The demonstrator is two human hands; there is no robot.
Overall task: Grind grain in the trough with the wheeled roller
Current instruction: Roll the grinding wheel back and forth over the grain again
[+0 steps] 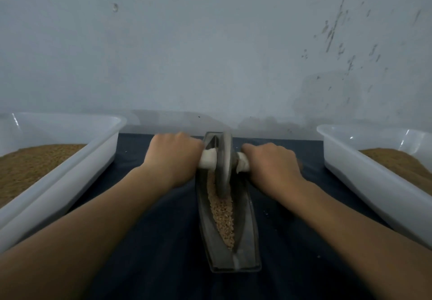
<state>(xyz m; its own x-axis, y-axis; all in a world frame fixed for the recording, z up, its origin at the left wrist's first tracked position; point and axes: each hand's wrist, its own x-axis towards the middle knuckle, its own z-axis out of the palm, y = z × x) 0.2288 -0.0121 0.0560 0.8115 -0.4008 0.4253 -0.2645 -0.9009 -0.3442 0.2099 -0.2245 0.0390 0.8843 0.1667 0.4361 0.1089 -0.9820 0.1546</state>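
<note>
A long grey metal trough [251, 234] lies lengthwise on the dark cloth, running away from me. Tan grain [223, 213] fills its groove in the near and middle part. The grey wheel of the roller [224, 164] stands upright in the groove toward the far end. A white-wrapped axle sticks out on both sides of the wheel. My left hand [174, 157] grips the left handle [208, 160]. My right hand [271, 163] grips the right handle [242, 164]. Both arms are stretched forward.
A white plastic tub [77, 166] holding brown grain stands at the left. A second white tub [364, 171] with brown grain stands at the right. A grey wall rises right behind the trough's far end. Dark cloth [152, 253] covers the surface.
</note>
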